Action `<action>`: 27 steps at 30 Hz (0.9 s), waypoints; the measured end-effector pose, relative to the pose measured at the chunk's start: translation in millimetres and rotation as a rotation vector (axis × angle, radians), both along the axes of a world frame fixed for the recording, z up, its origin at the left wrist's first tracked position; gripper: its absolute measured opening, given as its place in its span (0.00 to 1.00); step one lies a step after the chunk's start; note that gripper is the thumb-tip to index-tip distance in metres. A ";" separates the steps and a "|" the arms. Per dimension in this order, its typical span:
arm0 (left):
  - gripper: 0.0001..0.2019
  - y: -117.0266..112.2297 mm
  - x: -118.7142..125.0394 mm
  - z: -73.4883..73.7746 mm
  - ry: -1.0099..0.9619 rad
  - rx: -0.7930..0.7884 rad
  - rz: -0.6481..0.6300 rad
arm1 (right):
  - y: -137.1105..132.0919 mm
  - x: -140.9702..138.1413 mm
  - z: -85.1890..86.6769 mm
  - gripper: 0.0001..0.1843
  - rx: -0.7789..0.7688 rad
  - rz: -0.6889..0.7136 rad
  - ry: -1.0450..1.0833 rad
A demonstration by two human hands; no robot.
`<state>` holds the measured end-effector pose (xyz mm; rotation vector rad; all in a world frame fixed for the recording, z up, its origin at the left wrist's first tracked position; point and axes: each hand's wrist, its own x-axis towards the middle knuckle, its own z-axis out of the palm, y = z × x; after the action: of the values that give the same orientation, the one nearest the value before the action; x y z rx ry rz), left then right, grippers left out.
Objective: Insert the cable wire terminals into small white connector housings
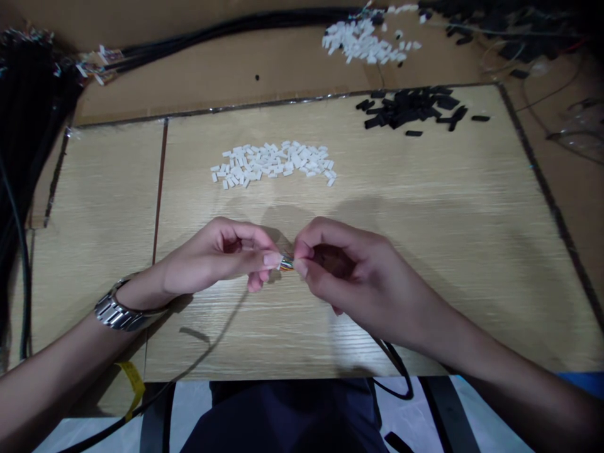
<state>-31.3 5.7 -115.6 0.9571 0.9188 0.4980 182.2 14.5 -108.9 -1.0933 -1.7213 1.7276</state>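
Observation:
A short bundle of thin coloured wires (287, 263) spans the small gap between my two hands, above the middle of the table. My left hand (221, 255) pinches its left end between thumb and forefinger; a whitish bit shows at the fingertips, too small to make out. On the other side, my right hand (352, 267) is closed on the wires with thumb and forefinger. A black cable (401, 371) hangs in a loop below my right wrist, over the table's front edge. Where it joins the wires is hidden by the hand.
Beyond my hands lies a spread of small white connector housings (274, 162). Short black tubes (410, 108) are heaped at the back right. More white pieces (363, 43) lie on the cardboard behind. Bundled black cables (38, 100) hang at the left; a yellow-tagged cable (132, 385) runs near the front edge.

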 end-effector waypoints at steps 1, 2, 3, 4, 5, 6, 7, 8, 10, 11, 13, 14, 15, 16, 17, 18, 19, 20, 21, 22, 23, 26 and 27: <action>0.06 0.1 0.0 0.0 0.011 0.005 -0.004 | 0.0 0.1 -0.4 0.06 0.005 0.006 -0.006; 0.06 0.1 0.2 0.0 0.020 0.009 -0.004 | 0.1 0.2 -0.8 0.06 0.010 0.013 -0.009; 0.06 0.1 0.6 0.0 0.025 0.013 -0.004 | 0.2 0.1 -1.3 0.06 0.014 0.018 -0.010; 0.06 0.0 1.1 0.0 0.026 0.017 0.000 | 0.3 0.1 -1.7 0.07 0.017 0.019 -0.010; 0.06 -0.2 1.6 -0.1 0.025 0.018 0.005 | 0.4 0.0 -2.1 0.07 0.020 0.020 -0.009; 0.06 -0.4 2.2 0.0 0.025 0.017 0.010 | 0.3 -0.2 -2.5 0.07 0.024 0.019 -0.007; 0.06 -0.7 2.7 0.1 0.021 0.016 0.016 | 0.3 -0.4 -2.9 0.06 0.027 0.019 -0.006; 0.06 -1.0 3.1 0.2 0.020 0.014 0.020 | 0.1 -0.6 -3.4 0.06 0.028 0.019 -0.005; 0.07 -1.7 3.5 0.8 0.025 0.010 0.026 | -0.2 -1.0 -4.2 0.06 0.028 0.019 -0.008; 0.07 -2.0 3.7 1.1 0.029 0.010 0.029 | -0.3 -1.2 -4.5 0.06 0.025 0.017 -0.011; 0.07 -2.4 3.9 1.7 0.041 0.019 0.034 | 0.0 -1.2 -4.8 0.05 0.013 0.015 -0.013; 0.07 -2.5 4.1 1.9 0.046 0.025 0.036 | 0.4 -1.1 -4.8 0.05 0.006 0.013 -0.010; 0.07 -2.4 4.3 1.9 0.050 0.033 0.041 | 1.0 -0.9 -4.6 0.04 -0.003 0.012 -0.003; 0.07 -2.3 4.5 1.7 0.055 0.041 0.044 | 1.8 -0.6 -4.3 0.04 -0.015 0.014 0.005; 0.08 -2.1 4.7 1.4 0.058 0.048 0.045 | 2.6 -0.2 -4.0 0.03 -0.028 0.015 0.015; 0.08 -1.9 4.9 0.9 0.060 0.052 0.046 | 3.4 0.1 -3.7 0.03 -0.042 0.014 0.025; 0.07 -1.7 5.0 0.2 0.059 0.057 0.047 | 4.1 0.3 -3.4 0.03 -0.056 0.014 0.034; 0.07 -1.4 5.2 -0.4 0.056 0.062 0.045 | 4.6 0.5 -3.2 0.03 -0.071 0.012 0.044; 0.06 -1.3 5.3 -1.1 0.051 0.069 0.043 | 5.0 0.4 -3.2 0.03 -0.082 0.009 0.052; 0.07 -1.2 5.5 -1.6 0.049 0.079 0.042 | 5.1 0.3 -3.3 0.03 -0.088 0.005 0.059; 0.07 -1.2 5.7 -2.1 0.051 0.093 0.043 | 5.1 0.0 -3.6 0.03 -0.090 0.005 0.063; 0.09 -1.7 6.5 -2.6 0.074 0.130 0.048 | 4.1 -0.7 -4.9 0.03 -0.070 0.009 0.060; 0.09 -2.0 6.8 -2.5 0.084 0.136 0.054 | 3.6 -0.8 -5.4 0.03 -0.053 0.009 0.050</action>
<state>-24.4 3.7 -118.1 1.0853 0.9980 0.5758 181.4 18.2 -114.3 -1.0573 -1.6612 1.7999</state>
